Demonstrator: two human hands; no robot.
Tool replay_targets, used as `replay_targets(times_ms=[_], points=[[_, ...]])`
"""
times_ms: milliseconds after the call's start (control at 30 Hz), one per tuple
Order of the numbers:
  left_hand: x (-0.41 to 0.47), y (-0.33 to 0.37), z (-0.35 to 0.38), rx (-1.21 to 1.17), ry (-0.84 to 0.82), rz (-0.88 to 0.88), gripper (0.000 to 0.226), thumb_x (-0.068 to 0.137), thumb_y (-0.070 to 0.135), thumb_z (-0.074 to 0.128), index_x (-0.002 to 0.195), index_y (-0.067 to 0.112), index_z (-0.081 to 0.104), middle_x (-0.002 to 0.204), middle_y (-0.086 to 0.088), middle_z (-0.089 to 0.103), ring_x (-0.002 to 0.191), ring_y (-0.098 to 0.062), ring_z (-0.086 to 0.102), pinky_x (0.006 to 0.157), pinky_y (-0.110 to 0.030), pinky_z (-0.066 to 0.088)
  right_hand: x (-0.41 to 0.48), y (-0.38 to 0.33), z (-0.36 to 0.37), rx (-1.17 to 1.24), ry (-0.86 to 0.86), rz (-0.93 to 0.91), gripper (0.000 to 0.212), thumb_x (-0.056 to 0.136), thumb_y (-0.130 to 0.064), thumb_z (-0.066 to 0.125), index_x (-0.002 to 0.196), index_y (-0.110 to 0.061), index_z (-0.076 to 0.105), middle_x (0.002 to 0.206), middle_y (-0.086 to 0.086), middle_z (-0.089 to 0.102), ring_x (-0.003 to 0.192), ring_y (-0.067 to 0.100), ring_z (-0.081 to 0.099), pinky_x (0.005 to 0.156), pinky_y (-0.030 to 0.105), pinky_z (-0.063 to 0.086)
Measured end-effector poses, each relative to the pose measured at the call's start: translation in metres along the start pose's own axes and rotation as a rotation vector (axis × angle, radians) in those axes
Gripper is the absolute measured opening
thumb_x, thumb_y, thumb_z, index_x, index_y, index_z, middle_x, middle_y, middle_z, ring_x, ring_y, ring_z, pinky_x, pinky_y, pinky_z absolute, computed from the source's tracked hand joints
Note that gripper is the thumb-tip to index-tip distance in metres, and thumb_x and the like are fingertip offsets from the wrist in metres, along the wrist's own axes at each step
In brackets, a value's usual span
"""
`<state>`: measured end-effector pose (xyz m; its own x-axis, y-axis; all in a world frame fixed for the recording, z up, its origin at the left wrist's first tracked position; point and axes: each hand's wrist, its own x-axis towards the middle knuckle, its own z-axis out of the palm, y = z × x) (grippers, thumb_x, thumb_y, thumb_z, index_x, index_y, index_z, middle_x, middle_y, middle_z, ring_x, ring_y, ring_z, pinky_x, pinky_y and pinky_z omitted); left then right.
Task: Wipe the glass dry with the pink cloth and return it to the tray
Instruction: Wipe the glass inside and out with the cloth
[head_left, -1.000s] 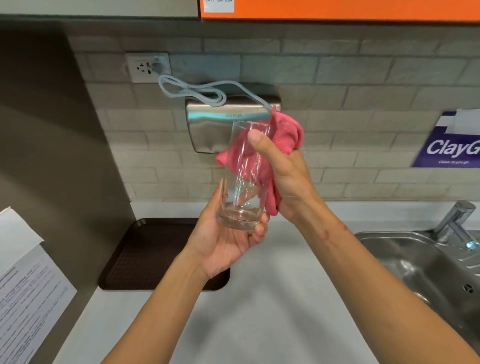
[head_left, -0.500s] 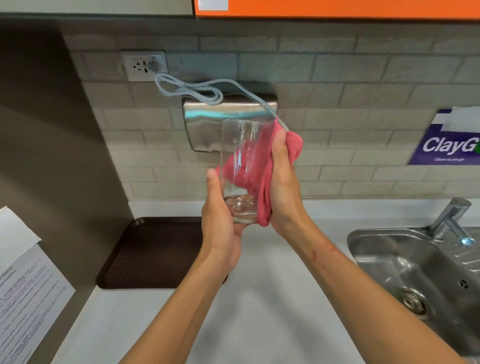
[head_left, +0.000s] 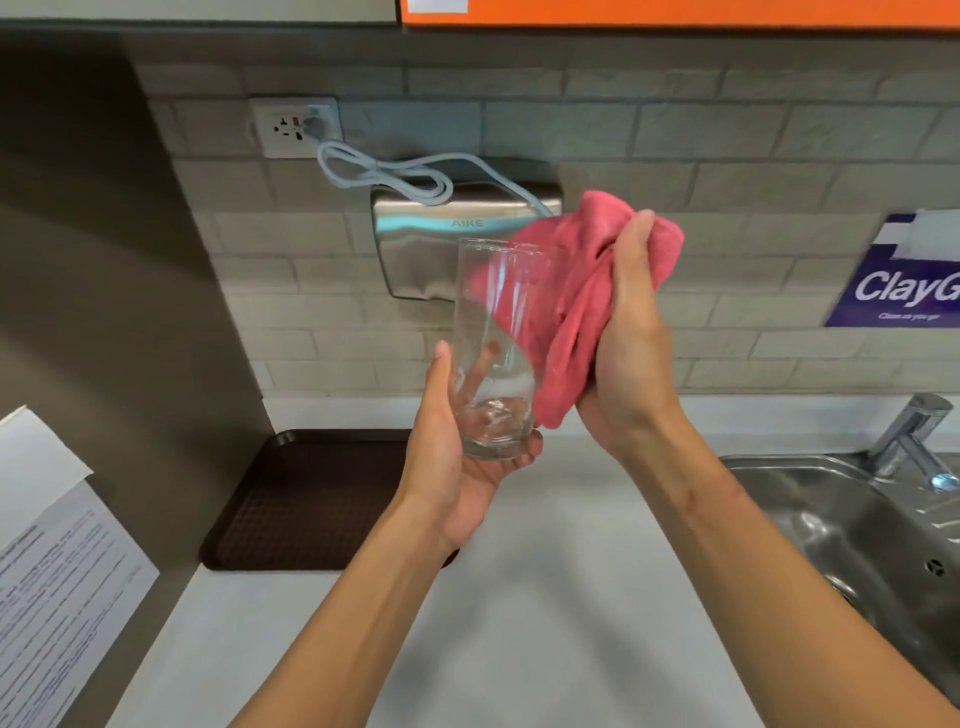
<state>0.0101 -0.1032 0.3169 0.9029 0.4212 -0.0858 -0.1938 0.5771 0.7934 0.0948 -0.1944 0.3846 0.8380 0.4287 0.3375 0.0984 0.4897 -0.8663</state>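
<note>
At far left, paper sheets (head_left: 57, 561) on the side wall. Brown tray (head_left: 306, 499) on the white table (head_left: 545, 623), against the tiled wall, nothing on its visible part. Left hand (head_left: 457, 462) gripping the glass (head_left: 496, 353) at its base, upright, held in the air above the table, just right of the tray. Steel dryer (head_left: 415, 244) on the wall behind the glass. Right hand (head_left: 628, 343) clenched on the pink cloth (head_left: 571, 301); cloth bunched against the glass's right side and behind its rim. Sink (head_left: 852, 525) and tap (head_left: 909, 436) at right.
</note>
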Motion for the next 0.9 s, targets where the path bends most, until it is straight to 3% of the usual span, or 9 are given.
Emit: replay_targets(times_ms=[100,200,300,367,467,533,633,767,900], points=[[-0.001,-0.001,0.002,-0.013,-0.020,-0.054,0.068,0.101,0.067,0.051,0.140,0.012,0.064,0.089,-0.018,0.072,0.062,-0.028,0.062,0.052,-0.032,0.057,0.012,0.008,0.000,0.081,-0.056,0.075,0.071,0.100,-0.074,0.037,0.123,-0.019,0.076,0.128,0.017,0.077,0.124,0.036,0.072,0.112,0.062,0.052],[0.001,0.002,-0.003,0.001,-0.036,-0.035,0.075,0.101,0.071,0.047,0.132,0.007,0.069,0.092,-0.017,0.074,0.063,-0.027,0.065,0.052,-0.031,0.056,0.008,0.026,-0.004,0.182,-0.217,0.179,0.073,0.107,-0.069,0.022,0.124,-0.022,0.075,0.122,0.014,0.079,0.113,0.032,0.078,0.094,0.046,0.064],[0.001,0.002,-0.007,0.003,-0.024,-0.033,0.079,0.100,0.073,0.044,0.130,0.006,0.071,0.094,-0.016,0.076,0.068,-0.026,0.068,0.057,-0.032,0.055,-0.003,0.034,-0.011,0.138,-0.205,0.218,0.072,0.104,-0.071,0.027,0.127,-0.022,0.073,0.130,0.020,0.076,0.122,0.036,0.074,0.101,0.048,0.061],[0.001,0.000,-0.009,-0.010,0.015,-0.015,0.070,0.102,0.070,0.045,0.130,0.013,0.073,0.098,-0.013,0.080,0.074,-0.026,0.076,0.062,-0.035,0.060,-0.012,0.035,-0.014,-0.009,-0.129,0.157,0.065,0.103,-0.072,0.030,0.115,-0.034,0.081,0.124,0.010,0.080,0.121,0.026,0.075,0.108,0.045,0.058],[0.004,0.002,-0.006,-0.058,0.120,0.055,0.060,0.102,0.069,0.046,0.121,0.022,0.078,0.112,-0.021,0.081,0.095,-0.035,0.080,0.087,-0.051,0.064,-0.037,0.036,-0.008,-0.236,-0.135,0.007,0.052,0.105,-0.061,0.034,0.084,-0.049,0.080,0.084,-0.026,0.081,0.087,-0.012,0.075,0.078,0.007,0.057],[0.006,0.006,-0.004,-0.082,0.186,0.068,0.064,0.099,0.072,0.047,0.130,0.022,0.073,0.117,-0.023,0.080,0.104,-0.038,0.079,0.097,-0.055,0.060,-0.054,0.046,-0.001,-0.298,-0.177,-0.068,0.044,0.109,-0.051,0.038,0.083,-0.046,0.073,0.071,-0.030,0.072,0.073,-0.015,0.068,0.070,0.001,0.050],[0.007,0.008,-0.008,-0.126,0.166,0.027,0.069,0.094,0.074,0.052,0.102,0.014,0.086,0.095,-0.018,0.083,0.084,-0.031,0.083,0.072,-0.042,0.067,-0.067,0.067,-0.002,-0.344,-0.267,-0.184,0.036,0.102,-0.053,0.056,0.113,-0.021,0.068,0.098,-0.021,0.073,0.094,-0.004,0.069,0.086,0.014,0.053],[0.004,0.002,-0.011,-0.090,0.123,0.077,0.057,0.106,0.054,0.049,0.078,0.023,0.087,0.083,-0.008,0.082,0.072,-0.018,0.080,0.063,-0.032,0.066,-0.044,0.057,0.003,-0.654,-0.261,-0.536,0.055,0.100,-0.012,0.064,0.152,-0.009,0.047,0.155,0.022,0.055,0.145,0.038,0.055,0.115,0.045,0.051],[0.001,0.006,-0.003,-0.040,0.053,0.112,0.053,0.109,0.053,0.045,0.093,0.021,0.085,0.091,-0.009,0.080,0.076,-0.020,0.077,0.065,-0.035,0.063,-0.002,0.037,0.002,-0.783,-0.264,-0.894,0.045,0.096,-0.009,0.076,0.134,0.011,0.064,0.142,0.025,0.065,0.142,0.046,0.057,0.119,0.064,0.043]])
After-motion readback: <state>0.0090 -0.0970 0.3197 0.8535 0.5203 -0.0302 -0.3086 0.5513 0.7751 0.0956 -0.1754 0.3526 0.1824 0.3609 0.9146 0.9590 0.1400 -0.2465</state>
